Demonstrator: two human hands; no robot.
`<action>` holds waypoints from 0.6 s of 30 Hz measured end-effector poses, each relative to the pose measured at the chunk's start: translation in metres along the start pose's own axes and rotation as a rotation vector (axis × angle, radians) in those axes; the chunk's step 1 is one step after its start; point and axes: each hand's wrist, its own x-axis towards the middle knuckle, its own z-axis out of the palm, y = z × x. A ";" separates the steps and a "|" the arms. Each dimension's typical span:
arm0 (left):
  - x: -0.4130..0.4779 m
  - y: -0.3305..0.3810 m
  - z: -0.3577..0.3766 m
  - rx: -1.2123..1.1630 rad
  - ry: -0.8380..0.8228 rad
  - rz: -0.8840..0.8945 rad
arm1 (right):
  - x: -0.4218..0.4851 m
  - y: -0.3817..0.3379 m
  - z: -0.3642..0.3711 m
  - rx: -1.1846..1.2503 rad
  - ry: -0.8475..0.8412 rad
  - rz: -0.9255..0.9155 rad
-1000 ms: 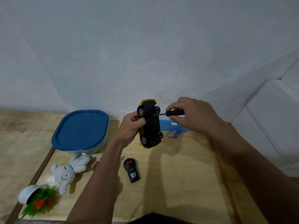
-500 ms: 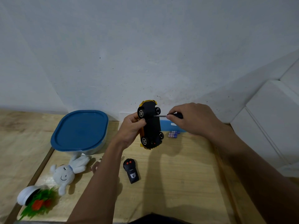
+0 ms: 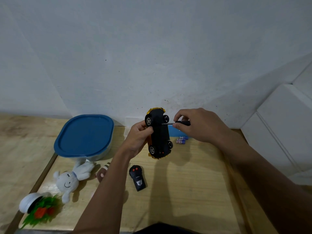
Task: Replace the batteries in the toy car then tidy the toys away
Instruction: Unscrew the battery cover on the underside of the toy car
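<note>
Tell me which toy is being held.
The toy car, gripped in the left hand with its black underside showing; the plush rabbit and remote control lie on the wooden table.

Upturned toy car [image 3: 159, 135] in left hand [image 3: 138, 139], screwdriver [image 3: 179, 122] tip against underside

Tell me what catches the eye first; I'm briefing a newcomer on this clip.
Centre stage, the left hand holds the toy car underside out above the wooden table, while the right hand puts a screwdriver to it. Then the blue-lidded box at back left, with a white plush rabbit lying before it.
</note>
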 end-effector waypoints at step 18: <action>-0.001 -0.004 -0.001 -0.039 0.017 -0.012 | 0.002 0.000 0.006 -0.199 -0.025 0.008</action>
